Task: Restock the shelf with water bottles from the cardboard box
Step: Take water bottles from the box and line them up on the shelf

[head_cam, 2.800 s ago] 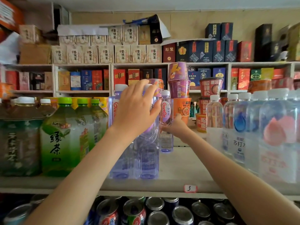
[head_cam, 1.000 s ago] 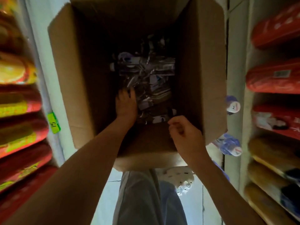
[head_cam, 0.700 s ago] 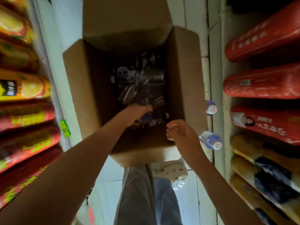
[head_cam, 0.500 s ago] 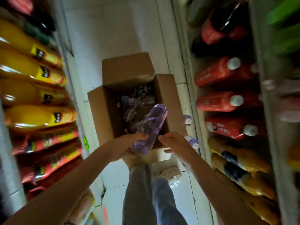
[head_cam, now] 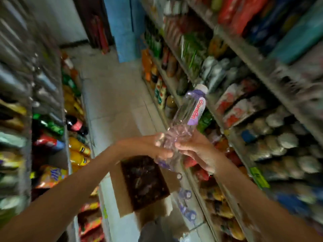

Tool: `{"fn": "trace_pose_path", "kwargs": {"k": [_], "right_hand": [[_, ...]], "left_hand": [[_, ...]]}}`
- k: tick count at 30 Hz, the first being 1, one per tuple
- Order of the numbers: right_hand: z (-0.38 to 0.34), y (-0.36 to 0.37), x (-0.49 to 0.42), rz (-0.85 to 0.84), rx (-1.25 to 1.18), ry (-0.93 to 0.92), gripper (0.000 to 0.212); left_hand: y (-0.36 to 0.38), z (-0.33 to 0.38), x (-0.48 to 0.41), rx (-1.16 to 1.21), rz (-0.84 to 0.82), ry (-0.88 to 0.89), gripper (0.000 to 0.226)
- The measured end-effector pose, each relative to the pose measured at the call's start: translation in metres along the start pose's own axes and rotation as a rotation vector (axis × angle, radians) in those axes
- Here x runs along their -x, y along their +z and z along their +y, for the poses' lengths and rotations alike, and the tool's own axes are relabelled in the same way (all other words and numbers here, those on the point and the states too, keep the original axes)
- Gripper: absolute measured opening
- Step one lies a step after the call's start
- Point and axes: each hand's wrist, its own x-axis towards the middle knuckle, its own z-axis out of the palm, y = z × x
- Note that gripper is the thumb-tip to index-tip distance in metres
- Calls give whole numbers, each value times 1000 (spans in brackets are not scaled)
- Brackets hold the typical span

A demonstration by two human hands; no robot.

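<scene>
- Water bottle (head_cam: 187,110) is in mid-air, above the open cardboard box (head_cam: 119,189) on the floor.
- Long axis is tilted: white cap points up and right toward the right shelf (head_cam: 248,55), base down and left.
- Left hand (head_cam: 152,147) has its fingers wrapped round the lower body.
- Right hand (head_cam: 199,151) grips the same end from the other side.
- Heavy motion blur.

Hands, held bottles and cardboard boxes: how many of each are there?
Hands: 2, the left hand and the right hand
Held bottles: 1 that I can make out, the bottle both hands grip
Cardboard boxes: 1, the cardboard box on the floor
Total: 4
</scene>
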Motion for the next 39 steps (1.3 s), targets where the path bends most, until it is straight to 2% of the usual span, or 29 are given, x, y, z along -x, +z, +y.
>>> {"fn": "trace_pose_path", "kwargs": {"k": [3, 5, 6, 9, 13, 17, 18, 20, 21, 26, 29, 33, 35, 37, 39], "right_hand": [[-53, -2, 34, 126, 134, -216, 60], [-82, -8, 59, 234, 168, -308, 65], [-98, -13, 73, 278, 177, -354, 63], [-146, -21, 121, 435, 228, -449, 54], [-193, -33, 185, 587, 355, -589, 53], [-221, -30, 247, 739, 459, -741, 50], [-225, -29, 261, 769, 478, -774, 48], [-233, -25, 289, 817, 503, -836, 47], [-238, -23, 303, 847, 517, -863, 47], [-260, -16, 364, 1038, 545, -1025, 34], [-268, -13, 395, 1151, 569, -1094, 39], [-278, -10, 431, 1320, 606, -1146, 37], [-284, -13, 446, 1407, 618, -1160, 33], [-288, -25, 460, 1525, 612, -1150, 25], [-292, -44, 470, 1649, 616, -1086, 20]], "left_hand": [[1, 71, -8, -181, 114, 167, 62], [3, 120, -16, -202, 47, 233, 37], [3, 142, -18, -204, -3, 264, 33], [14, 215, -18, -329, -141, 437, 42], [29, 299, -24, -489, -231, 509, 50], [51, 369, -15, -665, -284, 617, 18], [56, 383, -11, -674, -284, 687, 24], [67, 412, -4, -585, -311, 874, 43], [74, 426, -2, -508, -293, 964, 46], [128, 492, 2, -140, -93, 1307, 22], [160, 524, 1, 56, 15, 1428, 14], [188, 560, -9, 185, 243, 1491, 11], [196, 570, -23, 209, 290, 1420, 23], [199, 579, -44, 268, 221, 1268, 46], [196, 584, -64, 342, 33, 1082, 77]]}}
